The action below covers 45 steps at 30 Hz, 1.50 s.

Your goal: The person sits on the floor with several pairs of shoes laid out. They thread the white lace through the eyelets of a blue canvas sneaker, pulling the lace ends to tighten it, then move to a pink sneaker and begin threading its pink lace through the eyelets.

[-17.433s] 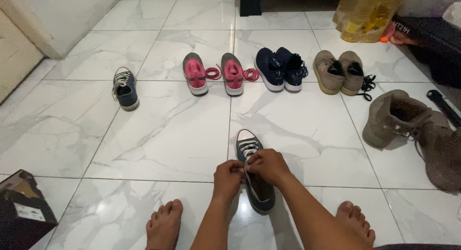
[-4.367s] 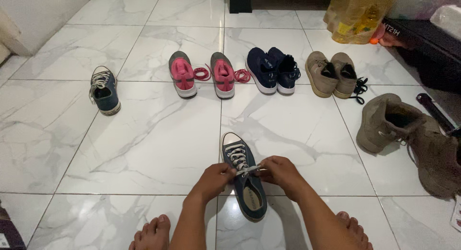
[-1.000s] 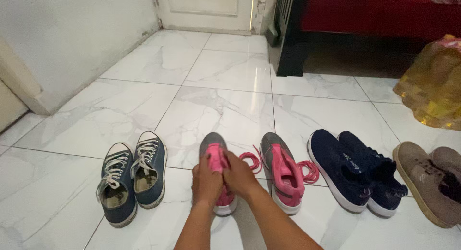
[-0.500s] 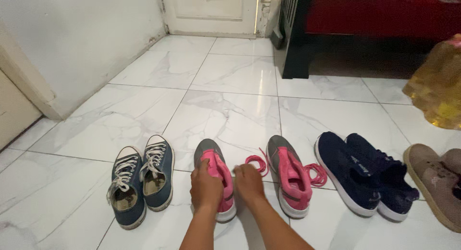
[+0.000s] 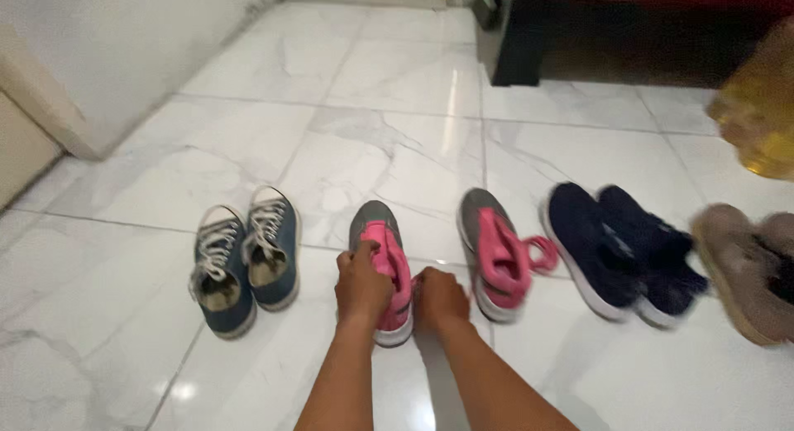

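Note:
A grey and pink sneaker stands on the white marble floor in front of me. My left hand grips its pink tongue and left side. My right hand rests closed against the shoe's right heel side; the frame is blurred, so I cannot see whether it grasps anything. Its matching grey and pink sneaker stands just to the right, with a loose pink lace beside it.
A pair of blue lace-up sneakers stands to the left. A dark navy pair and a tan shoe line up to the right. A yellow bottle sits far right, dark furniture behind, a white wall on the left.
The camera has moved closer and tilted down. My hands have stayed on the left pink sneaker, shifting slightly toward its heel.

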Tool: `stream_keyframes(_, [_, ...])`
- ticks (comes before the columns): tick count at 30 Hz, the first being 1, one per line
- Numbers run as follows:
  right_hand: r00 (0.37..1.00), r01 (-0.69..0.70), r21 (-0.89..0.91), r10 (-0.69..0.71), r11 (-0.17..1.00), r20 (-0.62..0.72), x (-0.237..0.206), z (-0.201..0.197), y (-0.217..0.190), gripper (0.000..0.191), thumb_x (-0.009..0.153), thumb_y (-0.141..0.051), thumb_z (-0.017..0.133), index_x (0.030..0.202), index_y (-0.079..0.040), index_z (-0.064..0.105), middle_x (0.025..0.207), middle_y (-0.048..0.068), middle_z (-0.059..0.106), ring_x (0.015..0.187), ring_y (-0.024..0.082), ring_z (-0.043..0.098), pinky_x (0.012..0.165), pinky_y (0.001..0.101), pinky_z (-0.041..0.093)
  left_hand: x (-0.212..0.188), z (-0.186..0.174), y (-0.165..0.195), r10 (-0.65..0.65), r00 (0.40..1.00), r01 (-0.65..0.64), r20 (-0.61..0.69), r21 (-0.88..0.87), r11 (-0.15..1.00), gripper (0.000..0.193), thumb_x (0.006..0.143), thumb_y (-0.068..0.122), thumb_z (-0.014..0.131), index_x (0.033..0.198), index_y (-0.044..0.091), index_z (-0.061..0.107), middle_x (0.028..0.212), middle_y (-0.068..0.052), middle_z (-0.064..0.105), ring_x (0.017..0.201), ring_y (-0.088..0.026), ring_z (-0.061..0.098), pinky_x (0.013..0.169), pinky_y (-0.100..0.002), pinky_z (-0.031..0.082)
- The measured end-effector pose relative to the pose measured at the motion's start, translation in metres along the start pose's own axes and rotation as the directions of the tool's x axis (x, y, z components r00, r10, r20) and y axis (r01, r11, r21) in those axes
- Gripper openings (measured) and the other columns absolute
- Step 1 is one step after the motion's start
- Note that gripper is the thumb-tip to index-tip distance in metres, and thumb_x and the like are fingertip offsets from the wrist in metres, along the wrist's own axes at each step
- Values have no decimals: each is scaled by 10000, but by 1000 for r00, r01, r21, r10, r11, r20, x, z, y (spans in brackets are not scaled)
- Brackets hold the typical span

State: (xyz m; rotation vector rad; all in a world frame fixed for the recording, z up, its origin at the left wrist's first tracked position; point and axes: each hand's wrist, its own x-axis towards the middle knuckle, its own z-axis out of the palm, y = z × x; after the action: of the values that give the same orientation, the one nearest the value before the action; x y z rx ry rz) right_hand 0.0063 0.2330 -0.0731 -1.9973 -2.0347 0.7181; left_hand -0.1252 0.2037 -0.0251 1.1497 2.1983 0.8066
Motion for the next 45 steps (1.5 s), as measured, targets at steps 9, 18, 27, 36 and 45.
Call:
stream_keyframes(9, [953,-3,-132,43,991,301,-132,-12,82,281,858,-261,712,1074,-82,699,1157,216,704,1123,389,667,971,473,545,-153,25,-10,58,996,-73,74,224,972,277,878,105,645,1127,193,562,1307,-163,486,1041,-451,656,850,-537,561])
stream_keyframes(18, [913,9,-345,133,939,386,-260,-99,152,296,763,-160,733,1018,-17,784,1132,247,744,1069,348,748,921,437,613,-293,76,-42,519,823,-566,229,261,782,358,912,125,616,1262,182,573,1140,-241,584,867,-425,676,724,-537,563])
stream_keyframes(27, [988,-140,-94,145,986,45,-325,-148,191,289,881,-367,726,1069,-150,762,1177,151,738,1106,354,704,942,449,559,-417,52,-54,777,623,-758,-86,181,627,132,800,73,624,928,98,647,1009,-137,672,1005,-348,628,755,-493,506])
stream_keyframes(36, [990,128,-37,-130,991,-47,-344,-193,146,243,854,-371,730,956,-165,808,980,137,785,896,307,742,840,433,575,-394,36,35,500,824,-459,266,-203,865,469,777,205,703,1233,133,616,1100,-150,719,1038,-361,676,874,-460,528])
stream_keyframes(45, [940,116,-113,-146,987,-309,-321,-313,171,316,941,-432,658,985,-158,809,941,131,779,891,317,740,821,463,556,-344,-8,77,510,791,-410,339,-325,852,457,973,427,645,820,5,737,706,-100,748,624,-173,707,598,-312,553])
